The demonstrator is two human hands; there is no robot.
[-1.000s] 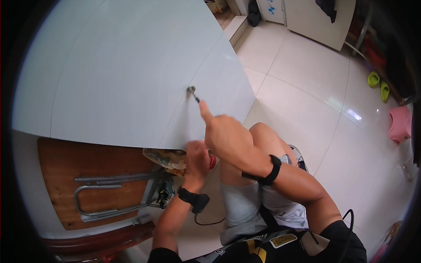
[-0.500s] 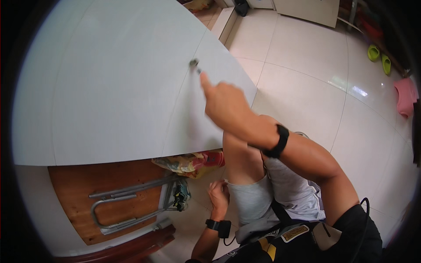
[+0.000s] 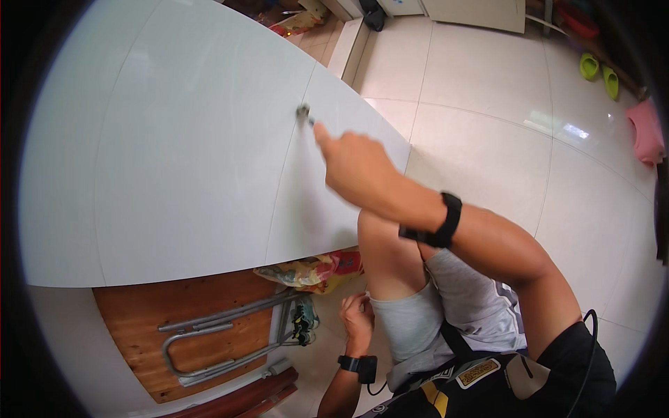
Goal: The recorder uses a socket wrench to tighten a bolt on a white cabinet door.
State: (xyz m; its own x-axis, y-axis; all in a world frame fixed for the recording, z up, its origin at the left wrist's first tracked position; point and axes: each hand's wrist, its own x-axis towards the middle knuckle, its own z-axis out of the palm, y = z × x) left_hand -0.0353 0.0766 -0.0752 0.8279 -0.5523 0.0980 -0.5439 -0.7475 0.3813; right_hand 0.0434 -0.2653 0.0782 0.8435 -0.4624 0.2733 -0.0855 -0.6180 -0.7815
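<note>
Glossy pale floor tiles [image 3: 488,90] are filling the upper right of the view, with a pair of green slippers [image 3: 599,70] lying at about 1 o'clock and a pink stool [image 3: 644,129] sitting at about 2 o'clock near the rim. Spreading across the left and centre is a large white panel [image 3: 174,153], crossed by thin seams. At about 12 o'clock on it, a small metal fitting [image 3: 304,111] is sticking out beside one seam. The right hand [image 3: 355,167] is reaching up to it, fingers curled closed with the tip touching the fitting or a small tool on it; which one I cannot tell. A black wristband [image 3: 439,219] is wrapping that wrist. Half a second ago this hand was sitting much the same, though the view is now tilting slightly so the fitting is appearing closer to centre. The left hand [image 3: 359,317] is hanging low at about 6 o'clock beside the knee, loosely curled and holding nothing I can see; a second ago it was raised near a crumpled yellow-red bag [image 3: 313,268]. Below the panel, a wooden folding table [image 3: 195,327] with metal legs is lying at 7 o'clock.
</note>
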